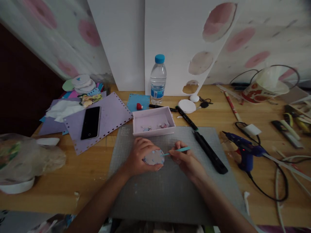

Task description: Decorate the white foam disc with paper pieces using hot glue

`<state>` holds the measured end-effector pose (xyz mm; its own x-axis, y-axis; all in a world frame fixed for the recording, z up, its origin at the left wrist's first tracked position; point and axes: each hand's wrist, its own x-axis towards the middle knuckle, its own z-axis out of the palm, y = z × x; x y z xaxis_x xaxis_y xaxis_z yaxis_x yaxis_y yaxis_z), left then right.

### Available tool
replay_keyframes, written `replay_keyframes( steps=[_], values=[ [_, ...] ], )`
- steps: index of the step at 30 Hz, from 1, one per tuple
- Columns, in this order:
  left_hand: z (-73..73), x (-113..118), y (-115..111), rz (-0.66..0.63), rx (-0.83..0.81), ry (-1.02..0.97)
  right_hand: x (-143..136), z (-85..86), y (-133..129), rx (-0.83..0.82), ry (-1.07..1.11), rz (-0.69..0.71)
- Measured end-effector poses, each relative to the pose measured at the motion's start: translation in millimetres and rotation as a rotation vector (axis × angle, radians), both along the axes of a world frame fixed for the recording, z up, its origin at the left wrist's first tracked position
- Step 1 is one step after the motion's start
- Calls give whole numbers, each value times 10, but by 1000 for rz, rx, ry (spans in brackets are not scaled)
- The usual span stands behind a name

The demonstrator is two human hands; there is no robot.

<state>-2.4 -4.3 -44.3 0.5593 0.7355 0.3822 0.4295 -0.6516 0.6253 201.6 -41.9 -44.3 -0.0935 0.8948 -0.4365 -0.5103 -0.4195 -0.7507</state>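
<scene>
My left hand (139, 157) is wrapped round the edge of a round whitish disc (154, 157) dotted with small blue pieces, held over the grey cutting mat (155, 194). Between the thumb and fingers of my right hand (183, 158) is a slim turquoise stick-like tool (182, 149). Its tip reaches the disc's right edge; whether it touches cannot be made out. Just beyond both hands stands a pale pink open box (153, 131) with small paper bits inside. To the right of my right hand lies a black utility knife (211, 153).
A water bottle (158, 81) stands behind the box, near markers (186, 118) and white discs (187, 106). A phone (91, 123) rests on purple paper (114, 113) at left. At right are a blue glue gun (245, 150), its cord and a paper tub (264, 87).
</scene>
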Motion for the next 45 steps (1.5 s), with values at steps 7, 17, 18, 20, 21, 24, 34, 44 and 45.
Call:
replay_keyframes(
  steps=[7, 17, 18, 20, 21, 24, 34, 44, 45],
  values=[
    [-27, -1, 13, -12, -28, 1, -8, -16, 0, -10, -15, -7],
    [8, -14, 24, -88, -105, 0, -20, 2, 17, -22, -5, -4],
    [11, -14, 24, -92, -108, -1, -20, 0, 19, -19, -3, -10],
    [13, -12, 26, -99, -112, -5, -25, -1, 23, -15, 3, -20],
    [11, -12, 28, -103, -113, -6, -29, 0, 26, -18, 6, -25],
    [2, -13, 33, -112, -117, -6, -47, 7, 32, -39, 11, -50],
    [-4, -5, 24, -122, -112, -4, -65, -4, 50, -59, 9, -153],
    [15, -6, 25, -126, -111, 2, -23, 15, 67, -8, -41, -161],
    [18, -5, 25, -126, -113, 7, -15, 13, 67, 6, -57, -163]
  ],
)
